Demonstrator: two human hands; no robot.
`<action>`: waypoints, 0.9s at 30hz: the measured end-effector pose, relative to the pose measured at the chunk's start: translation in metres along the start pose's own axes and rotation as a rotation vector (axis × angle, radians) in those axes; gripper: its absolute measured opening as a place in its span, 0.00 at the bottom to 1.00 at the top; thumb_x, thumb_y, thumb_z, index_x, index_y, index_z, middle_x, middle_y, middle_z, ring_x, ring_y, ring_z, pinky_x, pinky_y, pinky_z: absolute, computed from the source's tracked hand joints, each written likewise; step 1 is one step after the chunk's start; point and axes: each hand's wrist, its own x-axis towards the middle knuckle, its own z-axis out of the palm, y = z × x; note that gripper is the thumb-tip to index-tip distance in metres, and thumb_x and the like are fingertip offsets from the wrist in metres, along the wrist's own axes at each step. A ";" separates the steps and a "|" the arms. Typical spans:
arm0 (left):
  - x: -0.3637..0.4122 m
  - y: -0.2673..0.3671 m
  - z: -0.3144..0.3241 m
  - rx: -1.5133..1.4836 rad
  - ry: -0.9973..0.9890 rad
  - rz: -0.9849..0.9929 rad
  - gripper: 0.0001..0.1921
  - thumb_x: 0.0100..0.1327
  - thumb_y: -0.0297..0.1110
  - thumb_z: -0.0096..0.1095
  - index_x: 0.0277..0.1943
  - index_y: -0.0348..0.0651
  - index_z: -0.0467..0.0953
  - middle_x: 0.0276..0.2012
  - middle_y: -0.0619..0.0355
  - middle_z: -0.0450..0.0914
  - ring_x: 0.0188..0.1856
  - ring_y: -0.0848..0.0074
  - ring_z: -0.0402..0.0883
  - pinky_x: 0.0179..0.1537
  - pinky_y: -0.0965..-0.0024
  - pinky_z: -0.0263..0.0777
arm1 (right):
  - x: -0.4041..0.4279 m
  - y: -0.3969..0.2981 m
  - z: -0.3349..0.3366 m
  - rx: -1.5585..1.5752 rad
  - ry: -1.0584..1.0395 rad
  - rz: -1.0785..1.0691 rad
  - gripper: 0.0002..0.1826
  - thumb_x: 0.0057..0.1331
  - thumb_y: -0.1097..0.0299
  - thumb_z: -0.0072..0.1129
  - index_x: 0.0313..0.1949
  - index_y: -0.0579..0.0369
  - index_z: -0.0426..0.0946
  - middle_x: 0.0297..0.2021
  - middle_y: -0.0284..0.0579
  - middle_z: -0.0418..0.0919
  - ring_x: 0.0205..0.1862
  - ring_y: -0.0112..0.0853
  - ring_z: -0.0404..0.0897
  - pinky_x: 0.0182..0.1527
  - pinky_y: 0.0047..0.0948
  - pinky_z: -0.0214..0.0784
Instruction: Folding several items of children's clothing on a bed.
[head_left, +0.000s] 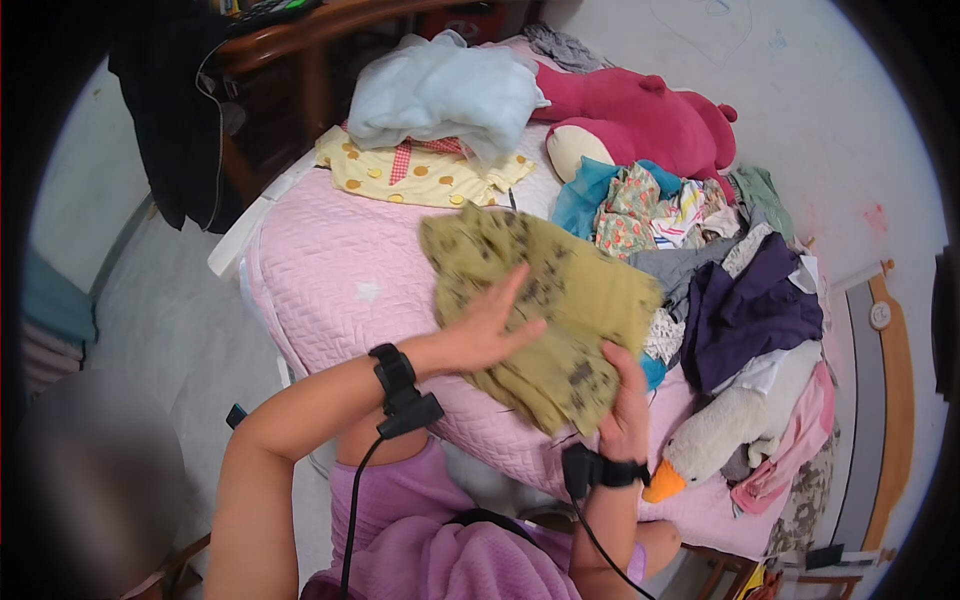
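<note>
A yellow-green garment with dark print (592, 281), partly folded, lies on the pink quilted bed cover (322, 277). My left hand (491, 326) rests flat over its left part, fingers spread, holding nothing. At the lower right corner of the garment is my right hand (626, 397), its thumb on top of the fabric and the other fingers mostly hidden beneath. Both wrists wear black straps with cabled devices. Beyond the garment lies a pale yellow printed garment (382, 176), with a folded light blue sheer garment (442, 94) on top of it.
A pink plush bear (645, 112) lies at the back. To the right are a heap of mixed clothes (637, 210), a dark purple garment (742, 307) and a white plush goose (720, 427). A wooden desk (277, 37) stands at the back left, near hanging black cloth (169, 112).
</note>
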 end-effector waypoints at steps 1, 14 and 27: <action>-0.004 0.010 0.017 -0.256 -0.094 0.024 0.43 0.70 0.56 0.46 0.73 0.33 0.37 0.72 0.37 0.44 0.74 0.53 0.45 0.72 0.59 0.39 | -0.020 -0.010 0.005 0.053 -0.005 -0.042 0.27 0.65 0.70 0.56 0.62 0.64 0.61 0.54 0.50 0.74 0.50 0.38 0.78 0.52 0.36 0.73; -0.041 -0.013 -0.017 -1.837 -0.080 -0.504 0.27 0.74 0.51 0.39 0.68 0.44 0.58 0.67 0.55 0.63 0.65 0.65 0.67 0.65 0.56 0.62 | 0.069 0.040 0.026 -1.428 -0.091 -0.881 0.33 0.63 0.56 0.61 0.63 0.58 0.65 0.59 0.62 0.65 0.63 0.51 0.62 0.65 0.45 0.52; -0.060 0.038 0.000 -1.553 0.373 -0.560 0.22 0.70 0.38 0.53 0.63 0.38 0.64 0.59 0.56 0.73 0.59 0.70 0.72 0.59 0.66 0.67 | 0.013 0.119 0.026 -0.654 0.138 -0.567 0.49 0.59 0.68 0.67 0.71 0.56 0.41 0.66 0.59 0.50 0.67 0.43 0.54 0.68 0.39 0.50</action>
